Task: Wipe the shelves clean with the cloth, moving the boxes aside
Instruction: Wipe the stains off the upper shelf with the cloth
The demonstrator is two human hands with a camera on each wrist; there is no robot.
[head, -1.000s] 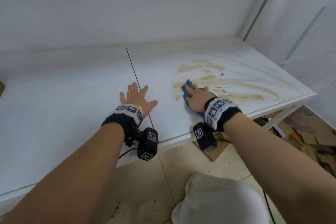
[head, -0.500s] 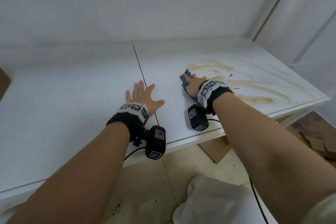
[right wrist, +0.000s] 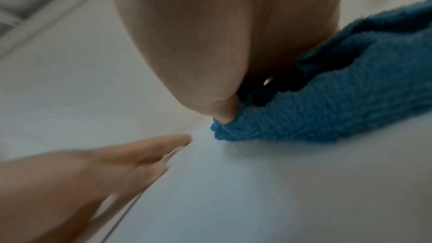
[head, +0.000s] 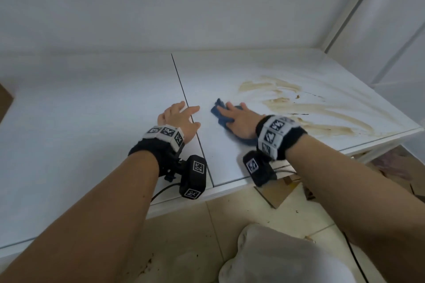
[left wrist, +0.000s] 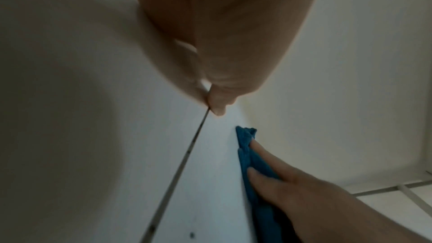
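Note:
My right hand (head: pixel 239 122) lies flat on a blue cloth (head: pixel 219 112) and presses it onto the white shelf (head: pixel 92 133), just right of the dark seam (head: pixel 180 82). In the left wrist view its straight fingers (left wrist: pixel 268 175) rest on the cloth (left wrist: pixel 247 147). Brown smears (head: pixel 310 110) streak the shelf to the right of the cloth. My left hand (head: pixel 181 117) rests palm down on the shelf across the seam, fingers spread, holding nothing. The right wrist view shows the cloth (right wrist: pixel 327 108) bunched under my palm (right wrist: pixel 210 43).
A brown box corner (head: pixel 4 103) shows at the far left edge of the shelf. A white wall closes off the back of the shelf. Flat cardboard (head: pixel 276 190) lies on the tiled floor under the front edge, with more scraps at the right. A white-clad knee (head: pixel 276 255) is below.
My right hand has slid the cloth leftward off the brown smears towards the seam. The left hand has stayed on the seam.

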